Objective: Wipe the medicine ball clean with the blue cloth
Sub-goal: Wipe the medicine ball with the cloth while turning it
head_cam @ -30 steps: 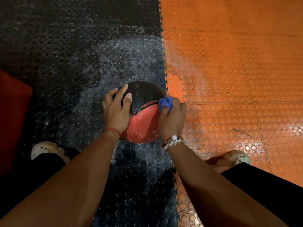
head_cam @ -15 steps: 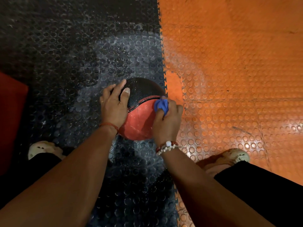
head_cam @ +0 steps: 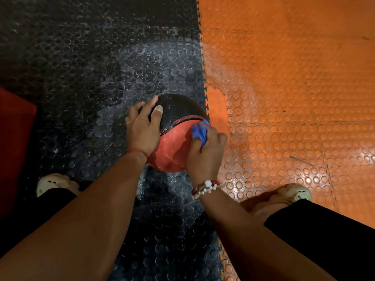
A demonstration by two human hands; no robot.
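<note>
A black and red medicine ball (head_cam: 176, 138) rests on the studded floor at the seam between black and orange mats. My left hand (head_cam: 143, 128) lies flat on the ball's left side, fingers spread over the black half. My right hand (head_cam: 206, 153) is closed around a bunched blue cloth (head_cam: 199, 130) and presses it against the red half on the ball's right side. The ball's underside and right flank are hidden by my hands.
Black studded mat (head_cam: 101, 57) covers the left floor and orange studded mat (head_cam: 294, 78) the right. A red block (head_cam: 14, 142) stands at the left edge. My feet in pale shoes (head_cam: 294, 192) sit either side, near my knees.
My right hand has slid the blue cloth down and inward from the ball's black-red seam onto the red half. My left hand has stayed on the ball's left side.
</note>
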